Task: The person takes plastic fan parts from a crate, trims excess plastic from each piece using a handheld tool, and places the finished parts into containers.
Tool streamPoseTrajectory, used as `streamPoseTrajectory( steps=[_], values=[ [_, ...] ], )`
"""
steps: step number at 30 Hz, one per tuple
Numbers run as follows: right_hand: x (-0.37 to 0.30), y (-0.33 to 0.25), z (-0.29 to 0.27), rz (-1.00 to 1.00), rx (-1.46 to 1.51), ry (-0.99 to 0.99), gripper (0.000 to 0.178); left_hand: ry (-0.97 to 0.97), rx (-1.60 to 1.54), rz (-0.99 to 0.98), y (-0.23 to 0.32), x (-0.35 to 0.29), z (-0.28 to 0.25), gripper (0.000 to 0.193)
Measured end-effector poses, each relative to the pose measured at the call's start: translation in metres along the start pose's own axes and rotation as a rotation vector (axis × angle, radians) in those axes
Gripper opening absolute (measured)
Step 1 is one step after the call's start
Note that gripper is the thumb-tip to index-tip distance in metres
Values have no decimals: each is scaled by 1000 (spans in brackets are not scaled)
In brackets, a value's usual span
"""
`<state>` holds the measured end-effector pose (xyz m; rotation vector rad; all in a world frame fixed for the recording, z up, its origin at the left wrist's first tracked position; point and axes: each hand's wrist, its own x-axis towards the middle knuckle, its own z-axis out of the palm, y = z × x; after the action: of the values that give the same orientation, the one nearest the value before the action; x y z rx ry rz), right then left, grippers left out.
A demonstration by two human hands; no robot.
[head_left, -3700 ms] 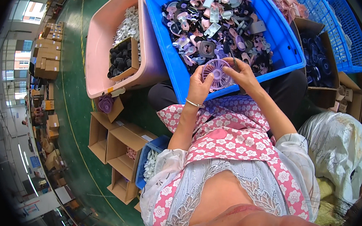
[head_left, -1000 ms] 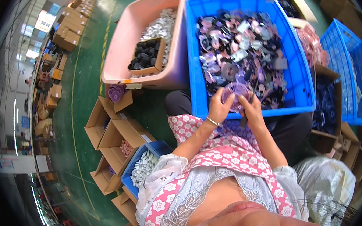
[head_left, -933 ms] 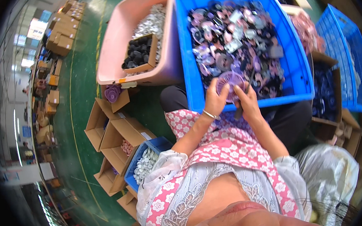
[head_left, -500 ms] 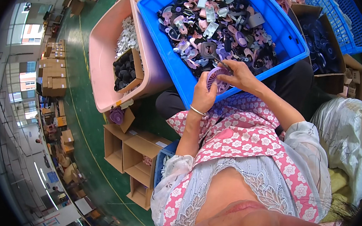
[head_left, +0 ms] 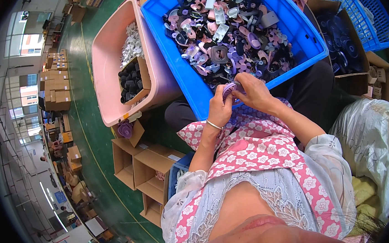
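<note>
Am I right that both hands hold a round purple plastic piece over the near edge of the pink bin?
Not quite: in the head view both hands hold the round purple plastic piece over the near edge of the blue plastic bin, not the pink one.

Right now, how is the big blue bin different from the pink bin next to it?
The blue bin is heaped with mixed purple, pink, black and grey pieces; the pink bin holds white pieces and a small cardboard box of black parts. The blue bin sits right by both hands, left hand and right hand, which hold a round purple piece; the pink bin lies further left. Both are open, rectangular tubs.
</note>
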<state>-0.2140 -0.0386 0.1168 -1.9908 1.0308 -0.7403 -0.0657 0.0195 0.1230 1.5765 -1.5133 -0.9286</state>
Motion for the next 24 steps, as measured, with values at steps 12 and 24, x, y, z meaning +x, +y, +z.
streamPoseTrajectory(
  steps=[12,24],
  values=[
    [7,16,18,59,174,56,33,22,-473,-232,-43,-2,13,28],
    [-8,-30,-25,599,280,-372,33,203,-891,-396,-39,-8,-2,37]
  ],
)
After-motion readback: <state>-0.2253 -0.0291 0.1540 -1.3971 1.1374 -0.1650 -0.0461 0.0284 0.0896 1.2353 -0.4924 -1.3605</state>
